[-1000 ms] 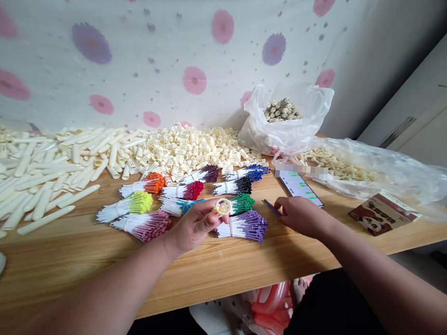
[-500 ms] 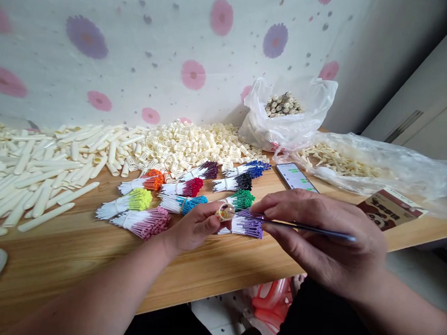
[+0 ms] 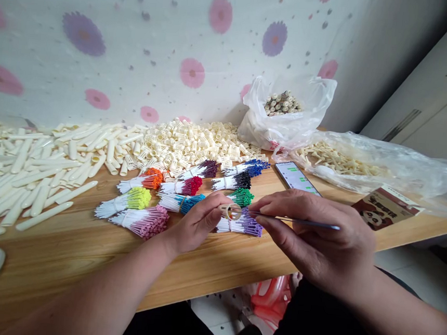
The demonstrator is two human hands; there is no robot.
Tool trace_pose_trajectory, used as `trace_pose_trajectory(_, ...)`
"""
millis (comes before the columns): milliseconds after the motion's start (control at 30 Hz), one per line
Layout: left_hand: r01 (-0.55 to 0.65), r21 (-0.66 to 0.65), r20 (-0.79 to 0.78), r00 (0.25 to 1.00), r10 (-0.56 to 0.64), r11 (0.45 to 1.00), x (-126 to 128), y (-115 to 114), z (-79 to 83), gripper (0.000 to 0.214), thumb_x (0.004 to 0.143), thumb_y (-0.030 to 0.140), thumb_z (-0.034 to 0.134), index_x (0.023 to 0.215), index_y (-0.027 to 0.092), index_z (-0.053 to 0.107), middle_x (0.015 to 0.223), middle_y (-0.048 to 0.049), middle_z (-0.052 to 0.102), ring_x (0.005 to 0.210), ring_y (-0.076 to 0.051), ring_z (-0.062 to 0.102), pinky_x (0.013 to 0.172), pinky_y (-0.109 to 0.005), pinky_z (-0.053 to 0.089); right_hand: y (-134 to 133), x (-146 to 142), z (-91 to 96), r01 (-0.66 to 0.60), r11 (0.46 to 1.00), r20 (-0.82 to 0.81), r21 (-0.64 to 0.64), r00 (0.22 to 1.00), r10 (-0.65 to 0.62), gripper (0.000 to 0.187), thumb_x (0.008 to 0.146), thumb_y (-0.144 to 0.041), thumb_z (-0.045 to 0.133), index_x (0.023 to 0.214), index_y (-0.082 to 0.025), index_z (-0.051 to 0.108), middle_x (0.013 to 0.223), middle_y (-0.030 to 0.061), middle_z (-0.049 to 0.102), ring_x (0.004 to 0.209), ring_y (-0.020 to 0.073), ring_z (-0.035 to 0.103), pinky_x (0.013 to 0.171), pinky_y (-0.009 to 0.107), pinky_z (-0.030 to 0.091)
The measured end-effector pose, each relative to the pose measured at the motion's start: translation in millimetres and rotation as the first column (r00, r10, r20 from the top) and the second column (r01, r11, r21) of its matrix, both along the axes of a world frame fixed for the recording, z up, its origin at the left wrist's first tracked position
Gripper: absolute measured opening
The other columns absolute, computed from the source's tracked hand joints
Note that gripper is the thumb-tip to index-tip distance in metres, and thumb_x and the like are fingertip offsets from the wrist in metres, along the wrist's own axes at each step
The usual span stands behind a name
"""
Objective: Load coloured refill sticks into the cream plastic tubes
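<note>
My left hand (image 3: 198, 224) pinches a short cream plastic tube (image 3: 230, 211) between thumb and fingers. Its open end faces right, and small coloured bits show inside. My right hand (image 3: 319, 236) is closed round slim metal tweezers (image 3: 300, 223), held nearly level. Their tips are at the mouth of the tube; whether they touch it I cannot tell. Just beyond and below the tube lies a bundle of purple-tipped pen refills (image 3: 250, 225), partly covered by my hands. A green-tipped bundle (image 3: 240, 196) is behind it.
More banded refill bundles (image 3: 141, 217) lie to the left. Behind them are heaps of cream pen barrels (image 3: 41, 193) and slotted cream parts (image 3: 188, 143). A phone (image 3: 296, 178), a plastic bag of parts (image 3: 258, 126), a clear bag (image 3: 400, 157) and a brown box (image 3: 386, 208) stand rightward.
My right hand has moved slightly left with the tweezers, their tips now at the tube's mouth. The tube has shifted a little right and turned so more of its side shows.
</note>
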State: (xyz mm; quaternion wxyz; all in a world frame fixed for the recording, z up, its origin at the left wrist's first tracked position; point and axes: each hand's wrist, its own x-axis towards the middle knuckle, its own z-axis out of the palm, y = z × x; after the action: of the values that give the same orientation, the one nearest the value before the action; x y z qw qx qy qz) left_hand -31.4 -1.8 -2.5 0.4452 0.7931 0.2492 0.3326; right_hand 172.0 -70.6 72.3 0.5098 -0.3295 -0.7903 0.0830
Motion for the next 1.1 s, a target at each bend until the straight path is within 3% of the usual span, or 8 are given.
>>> trace_pose_trajectory(367,0.0,0.015,0.021,1.0,0.0,1.0,-1,1,1.3,0.049,0.09,0.058,0.033,0.095,0.016,0.058,0.085,-0.0053,0.052,0.08,-0.018,0.049,0.076,-0.032,0.041,-1,5,1.3,0.037,0.999,-0.023,0.003,0.999,-0.037,0.015,0.078,-0.01,0.066,0.089,-0.021,0.064,0.082,0.0029,0.072,0.074,0.0147,0.07,0.063,0.022,0.059)
trace_pose_trajectory(600,0.05,-0.04,0.035,0.998,-0.048,0.998,-2,2,2.3,0.05,0.089,0.059,0.034,0.096,0.016,0.058,0.086,-0.0049,0.052,0.081,-0.017,0.049,0.076,-0.031,0.04,1,5,5.6,-0.043,0.999,-0.042,0.009,0.998,0.043,0.015,0.08,-0.008,0.062,0.09,-0.02,0.064,0.082,0.0038,0.071,0.078,0.0163,0.069,0.069,0.027,0.058)
trace_pose_trajectory(733,-0.108,-0.019,0.094,0.99,0.109,0.994,-18,22,5.6,0.053,0.08,0.066,0.046,0.091,0.017,0.06,0.077,-0.0023,0.05,0.072,-0.015,0.045,0.067,-0.028,0.039,24,39,-2.2,0.174,0.984,0.05,-0.043,0.984,-0.172,0.004,0.077,-0.02,0.065,0.081,-0.02,0.064,0.079,0.002,0.068,0.072,0.0159,0.065,0.062,0.027,0.052)
trace_pose_trajectory(800,-0.34,-0.048,0.098,0.934,0.343,0.939,-30,37,8.0,0.038,0.079,0.055,0.056,0.083,0.017,0.059,0.069,0.0005,0.048,0.064,-0.013,0.043,0.061,-0.026,0.037,46,60,-18.9,0.335,0.917,0.379,-0.218,0.894,-0.237,0.005,0.073,-0.023,0.064,0.072,-0.02,0.061,0.062,-0.0021,0.062,0.052,0.0111,0.056,0.047,0.022,0.04)
trace_pose_trajectory(867,-0.593,-0.031,0.039,0.804,0.594,0.804,-42,52,9.7,0.024,0.077,0.041,0.06,0.074,0.017,0.057,0.064,0.0023,0.048,0.06,-0.012,0.043,0.059,-0.025,0.036,68,74,-41.8,0.534,0.785,0.693,-0.314,0.694,-0.196,0.007,0.07,-0.021,0.06,0.064,-0.019,0.057,0.057,-0.0011,0.059,0.049,0.0113,0.051,0.045,0.023,0.033)
trace_pose_trajectory(933,-0.721,0.072,-0.113,0.681,0.724,0.689,-52,64,9.7,0.017,0.072,0.033,0.062,0.069,0.017,0.055,0.062,0.0025,0.05,0.06,-0.012,0.044,0.059,-0.025,0.035,86,79,-63.9,0.615,0.714,0.817,-0.334,0.567,-0.107,0.006,0.069,-0.02,0.057,0.063,-0.018,0.058,0.06,0.0017,0.061,0.054,0.014,0.053,0.049,0.024,0.031)
trace_pose_trajectory(1033,-0.746,0.199,-0.348,0.552,0.757,0.636,-65,77,4.8,0.016,0.067,0.03,0.063,0.062,0.017,0.055,0.058,0.0019,0.052,0.057,-0.013,0.045,0.055,-0.025,0.032,96,72,-79.7,0.647,0.671,0.841,-0.361,0.537,-0.065,0.008,0.07,-0.023,0.058,0.071,-0.018,0.063,0.069,0.0048,0.066,0.063,0.0182,0.057,0.052,0.025,0.031)
trace_pose_trajectory(1100,-0.772,0.173,-0.399,0.513,0.76,0.612,-69,82,-1.0,0.014,0.069,0.03,0.061,0.064,0.017,0.058,0.057,0.001,0.053,0.054,-0.013,0.046,0.052,-0.024,0.032,96,57,-75.2,0.639,0.695,0.809,-0.33,0.571,-0.141,0.013,0.076,-0.027,0.056,0.08,-0.018,0.065,0.076,0.0059,0.067,0.068,0.0189,0.059,0.057,0.026,0.035)
